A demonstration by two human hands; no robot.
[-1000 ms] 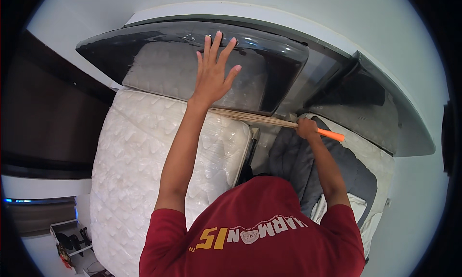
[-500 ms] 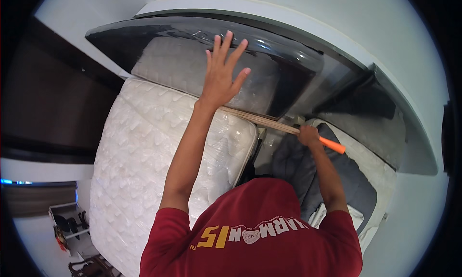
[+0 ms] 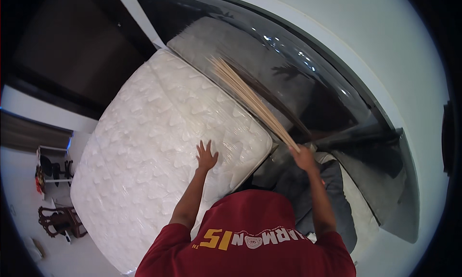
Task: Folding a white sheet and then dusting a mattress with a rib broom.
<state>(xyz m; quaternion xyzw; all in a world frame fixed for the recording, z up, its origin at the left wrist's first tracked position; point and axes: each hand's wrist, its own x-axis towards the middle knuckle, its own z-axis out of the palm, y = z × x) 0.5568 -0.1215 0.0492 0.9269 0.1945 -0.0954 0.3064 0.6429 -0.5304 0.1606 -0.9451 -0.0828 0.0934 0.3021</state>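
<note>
Spreading its fingers over the plastic-covered mattress, the left hand may or may not touch it. Rightward, the stick broom slants along the mattress's far edge, beside the glossy dark headboard. The right hand wraps its fingers around the broom. Farther right lies dark grey bedding. Sweeping seems under way, not finished; dust is too fine to see, so how much remains cannot be told.

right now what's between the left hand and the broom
In the head view, a stretch of the white mattress lies between the left hand and the broom.
</note>
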